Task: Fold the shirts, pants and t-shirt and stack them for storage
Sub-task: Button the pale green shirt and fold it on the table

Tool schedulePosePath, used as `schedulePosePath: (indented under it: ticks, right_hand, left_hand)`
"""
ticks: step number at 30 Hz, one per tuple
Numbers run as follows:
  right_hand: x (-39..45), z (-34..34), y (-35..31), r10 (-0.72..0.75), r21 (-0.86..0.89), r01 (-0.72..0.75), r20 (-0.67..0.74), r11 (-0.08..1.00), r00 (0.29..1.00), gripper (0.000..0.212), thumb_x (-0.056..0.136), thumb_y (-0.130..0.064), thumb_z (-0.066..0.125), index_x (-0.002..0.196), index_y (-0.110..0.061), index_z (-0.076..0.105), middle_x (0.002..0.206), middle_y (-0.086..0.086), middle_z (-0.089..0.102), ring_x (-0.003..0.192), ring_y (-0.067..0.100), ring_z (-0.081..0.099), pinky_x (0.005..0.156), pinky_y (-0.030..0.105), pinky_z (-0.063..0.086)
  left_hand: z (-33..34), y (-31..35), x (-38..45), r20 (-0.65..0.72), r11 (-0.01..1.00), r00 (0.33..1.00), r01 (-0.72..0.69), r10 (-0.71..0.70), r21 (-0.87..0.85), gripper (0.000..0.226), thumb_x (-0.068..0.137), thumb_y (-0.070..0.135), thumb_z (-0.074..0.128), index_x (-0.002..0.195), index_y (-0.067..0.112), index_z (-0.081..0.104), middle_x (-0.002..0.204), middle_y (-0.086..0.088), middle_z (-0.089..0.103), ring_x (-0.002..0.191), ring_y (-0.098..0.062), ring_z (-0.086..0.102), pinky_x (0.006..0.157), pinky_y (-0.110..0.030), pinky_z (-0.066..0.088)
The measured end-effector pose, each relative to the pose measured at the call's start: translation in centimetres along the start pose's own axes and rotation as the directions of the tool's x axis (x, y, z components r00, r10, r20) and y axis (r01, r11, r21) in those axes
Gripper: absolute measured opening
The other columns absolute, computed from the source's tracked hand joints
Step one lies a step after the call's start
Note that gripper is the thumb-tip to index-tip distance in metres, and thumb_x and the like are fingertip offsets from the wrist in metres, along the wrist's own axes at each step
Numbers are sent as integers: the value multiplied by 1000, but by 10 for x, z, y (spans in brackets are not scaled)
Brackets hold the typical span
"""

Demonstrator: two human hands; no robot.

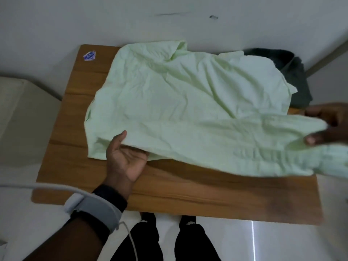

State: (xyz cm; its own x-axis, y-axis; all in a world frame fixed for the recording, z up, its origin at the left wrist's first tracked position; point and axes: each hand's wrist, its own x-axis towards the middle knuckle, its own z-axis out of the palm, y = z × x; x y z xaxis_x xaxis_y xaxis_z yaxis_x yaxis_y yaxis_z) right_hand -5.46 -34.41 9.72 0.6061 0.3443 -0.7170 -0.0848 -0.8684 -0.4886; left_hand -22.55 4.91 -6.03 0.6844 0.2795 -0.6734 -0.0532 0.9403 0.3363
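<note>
A pale green shirt (180, 102) lies spread over most of the wooden table (184, 194), its collar toward the far edge. My left hand (125, 157) is palm up at the near hem, thumb on top and fingers tucked under the cloth, pinching it. My right hand (327, 127) at the right edge of the view grips a sleeve pulled out to the right, lifted a little off the table. A dark green garment (293, 76) lies bunched at the far right corner, partly under the shirt.
The table stands against a white wall. A small blue sticker (89, 55) marks its far left corner. A beige box-like object (24, 117) stands left of the table. My legs (165, 242) show below the near edge on a white floor.
</note>
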Motion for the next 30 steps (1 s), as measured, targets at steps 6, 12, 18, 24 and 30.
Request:
schedulePosePath:
  ticks: [6,12,18,24,30]
  right_hand:
    - [79,-9,45,276,-4,-278,-93,961,957,90,44,-57,89,124,-25,64,117,-6,64,103,20,64,80,34,55]
    - [129,58,119,293,370,-81,-565,926,772,63,66,-44,92,114,-18,62,112,11,67,100,29,65,88,45,57]
    - [129,73,132,291,323,-52,-759,945,583,41,89,-27,75,126,-17,60,109,15,65,99,31,63,83,34,47]
    - [148,130,127,-288,-493,-127,-676,861,678,63,98,-57,45,151,-23,42,156,13,38,143,35,35,108,52,28]
    - [136,176,142,-186,-467,-160,-610,870,771,74,99,-69,13,163,-32,4,171,0,-2,158,27,-4,122,56,11]
  left_hand:
    - [13,-13,24,-87,980,996,45,-28,195,40,95,28,73,135,22,67,127,-6,74,118,-28,71,97,-51,56]
    - [-23,-1,35,-201,990,978,86,-63,109,63,77,11,76,138,15,61,133,-11,70,127,-32,64,104,-52,47]
    - [-27,5,26,-263,947,963,139,-60,291,71,67,12,76,137,15,59,128,-8,73,128,-30,62,103,-46,45]
    - [-52,33,48,160,3,822,-193,546,981,62,101,66,43,144,21,47,131,-3,63,112,-6,62,100,-32,49]
    - [-61,32,75,705,-875,654,-135,275,465,81,95,58,46,159,9,36,159,-32,35,144,-57,31,116,-64,22]
